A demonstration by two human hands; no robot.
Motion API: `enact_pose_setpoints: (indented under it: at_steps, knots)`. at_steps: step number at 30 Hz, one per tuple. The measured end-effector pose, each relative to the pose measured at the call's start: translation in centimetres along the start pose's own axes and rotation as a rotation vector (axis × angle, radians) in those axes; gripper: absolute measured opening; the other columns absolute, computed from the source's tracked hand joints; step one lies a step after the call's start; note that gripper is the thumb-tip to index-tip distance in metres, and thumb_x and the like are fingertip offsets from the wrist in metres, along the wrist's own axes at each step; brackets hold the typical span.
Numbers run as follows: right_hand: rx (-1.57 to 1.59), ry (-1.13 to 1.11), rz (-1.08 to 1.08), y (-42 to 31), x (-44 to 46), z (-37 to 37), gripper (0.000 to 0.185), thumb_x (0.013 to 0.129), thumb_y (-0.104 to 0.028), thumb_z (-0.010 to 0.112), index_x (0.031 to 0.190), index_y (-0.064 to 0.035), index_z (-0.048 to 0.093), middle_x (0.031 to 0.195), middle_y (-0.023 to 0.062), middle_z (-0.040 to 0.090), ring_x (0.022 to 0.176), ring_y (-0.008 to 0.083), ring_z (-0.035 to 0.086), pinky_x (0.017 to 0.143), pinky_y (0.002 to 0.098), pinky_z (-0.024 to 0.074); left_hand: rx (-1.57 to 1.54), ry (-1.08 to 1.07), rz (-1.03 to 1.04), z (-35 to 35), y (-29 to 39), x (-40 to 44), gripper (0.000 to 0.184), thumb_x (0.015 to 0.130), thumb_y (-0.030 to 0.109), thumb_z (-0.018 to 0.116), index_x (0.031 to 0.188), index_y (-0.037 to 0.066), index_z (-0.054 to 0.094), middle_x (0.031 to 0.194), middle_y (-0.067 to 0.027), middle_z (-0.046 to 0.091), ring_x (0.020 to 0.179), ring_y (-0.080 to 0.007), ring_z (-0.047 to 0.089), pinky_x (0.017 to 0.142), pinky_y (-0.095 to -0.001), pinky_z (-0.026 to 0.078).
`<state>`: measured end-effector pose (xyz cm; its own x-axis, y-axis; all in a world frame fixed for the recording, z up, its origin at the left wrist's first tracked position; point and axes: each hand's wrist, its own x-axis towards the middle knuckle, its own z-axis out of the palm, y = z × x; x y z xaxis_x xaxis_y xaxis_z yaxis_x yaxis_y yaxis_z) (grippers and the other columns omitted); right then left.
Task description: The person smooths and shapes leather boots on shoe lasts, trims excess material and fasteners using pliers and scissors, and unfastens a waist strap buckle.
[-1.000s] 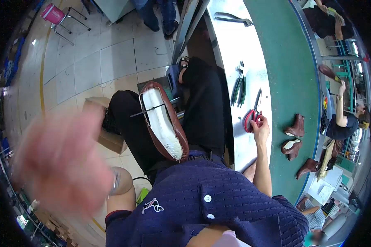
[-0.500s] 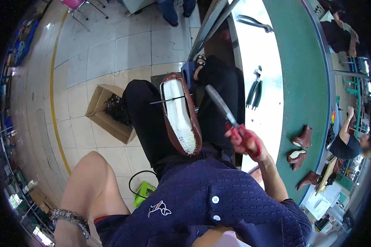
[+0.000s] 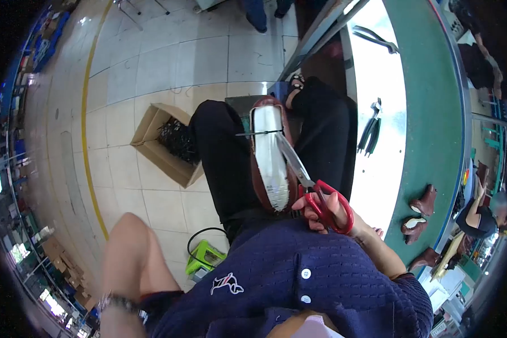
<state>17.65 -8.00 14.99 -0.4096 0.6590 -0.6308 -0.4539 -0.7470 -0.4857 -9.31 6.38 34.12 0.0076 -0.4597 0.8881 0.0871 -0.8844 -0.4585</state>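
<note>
My right hand (image 3: 327,213) is closed around the red handles of a pair of scissors (image 3: 303,176). The blades point up and left over a brown leather shoe (image 3: 259,179) lying sole side up between my thighs. A white sole board with printed marks shows on it. Around the shoe runs a thin black cable tie (image 3: 266,133), its loose end sticking out left. The scissor tips are at the tie's right part; whether they touch it I cannot tell. Of my left arm (image 3: 127,253), bent with a bracelet at the wrist, the hand is out of frame.
On the floor at left stands a cardboard box (image 3: 143,143) of black strips (image 3: 177,141). A green-and-grey device (image 3: 207,256) lies below it. Two black-handled cutters (image 3: 370,127) (image 3: 376,38) rest on the white bench at right. Brown shoes (image 3: 424,200) stand on the green surface. Other people are beyond.
My right hand has brought the scissors down and left, from beside the shoe to over its sole at the cable tie. The whole view has shifted, with everything sitting farther right.
</note>
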Motion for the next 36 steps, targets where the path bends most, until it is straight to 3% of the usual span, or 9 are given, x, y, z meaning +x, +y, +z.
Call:
enact_pose_setpoints:
  at_steps: [3,4,7,12,21,24,28,32,36]
  knots:
    - [0.001,0.043,0.008,0.1,0.3,0.1,0.092,0.079,-0.078,0.052,0.124,0.0027,0.052,0.081,-0.0039,0.047,0.064,0.0059,0.046,0.056,0.0208,0.038,0.273,0.081,-0.053,-0.8,0.9,-4.7,0.043,0.096,0.008,0.039,0.138,0.0,0.038,0.112,-0.0264,0.06,0.107,-0.0304,0.06,0.1,-0.0458,0.047]
    - [-0.018,0.05,-0.01,0.3,0.4,0.0,0.09,0.081,-0.077,0.051,0.123,0.0027,0.052,0.081,-0.0036,0.047,0.064,0.0061,0.046,0.056,0.021,0.038,0.268,-0.124,-0.331,-0.7,1.8,-7.9,0.041,0.097,0.027,0.045,0.122,-0.004,0.052,0.12,-0.0177,0.056,0.111,-0.02,0.053,0.097,-0.034,0.043]
    - [-0.038,0.069,-0.064,0.9,0.6,0.1,0.083,0.087,-0.073,0.046,0.12,0.0022,0.054,0.081,-0.0026,0.048,0.063,0.0068,0.046,0.057,0.0215,0.0378,0.091,-0.106,-1.554,2.8,9.0,-17.1,0.062,0.095,0.044,0.053,0.139,0.002,0.04,0.136,-0.0159,0.045,0.126,-0.0278,0.044,0.105,-0.041,0.036]
    - [-0.086,0.136,-0.005,1.3,2.1,0.5,0.071,0.094,-0.066,0.039,0.108,0.0006,0.061,0.076,-0.0019,0.047,0.062,0.0077,0.046,0.056,0.0221,0.0369,-0.336,-0.31,-2.344,6.6,19.0,-23.3,0.049,0.093,0.029,0.062,0.128,-0.003,0.051,0.115,-0.0194,0.061,0.109,-0.0286,0.06,0.09,-0.0373,0.047]
    - [-0.365,0.497,-0.094,4.1,3.0,1.4,0.041,0.094,-0.044,0.058,0.079,-0.0059,0.056,0.058,-0.0003,0.05,0.05,0.01,0.047,0.045,0.0257,0.0354,-0.169,-0.546,-2.128,6.3,18.0,-23.0,0.055,0.094,0.029,0.062,0.134,-0.006,0.046,0.12,-0.0218,0.059,0.107,-0.025,0.061,0.092,-0.0347,0.046]
    - [-0.076,0.564,-0.169,3.9,1.6,-2.1,0.029,0.093,-0.035,0.061,0.089,-0.0058,0.058,0.058,-0.0027,0.047,0.048,0.0073,0.047,0.042,0.0238,0.0347,0.105,-0.65,-1.601,6.6,15.9,-23.0,0.069,0.089,0.022,0.066,0.145,-0.003,0.033,0.146,-0.0251,0.039,0.128,-0.039,0.045,0.108,-0.0403,0.035]
    - [-0.437,0.801,-0.587,2.1,0.4,-7.3,0.029,0.095,-0.033,0.059,0.094,-0.0046,0.059,0.06,-0.0033,0.049,0.045,0.0057,0.045,0.038,0.0227,0.0313,0.271,-0.833,-1.355,7.8,13.7,-23.3,0.034,0.082,0.015,0.071,0.114,0.002,0.067,0.141,-0.0157,0.049,0.131,-0.0361,0.043,0.106,-0.0442,0.038]
    - [-0.844,1.268,-0.885,5.1,-1.3,-19.5,0.043,0.091,-0.038,0.064,0.107,0.0021,0.064,0.07,0.0018,0.056,0.063,0.012,0.055,0.055,0.0272,0.043,0.408,-0.821,-1.129,8.6,14.1,-23.7,0.02,0.077,0.005,0.071,0.095,0.0,0.069,0.118,-0.012,0.06,0.122,-0.0309,0.051,0.1,-0.0423,0.045]
    - [-1.095,1.644,-0.345,8.3,-5.7,-25.4,0.043,0.086,-0.034,0.069,0.107,0.0028,0.065,0.071,0.009,0.062,0.062,0.019,0.057,0.06,0.0333,0.0456,0.367,-0.753,-1.079,8.2,14.2,-24.0,0.017,0.076,0.002,0.07,0.091,-0.003,0.066,0.1,-0.0103,0.061,0.104,-0.0283,0.057,0.09,-0.038,0.049]
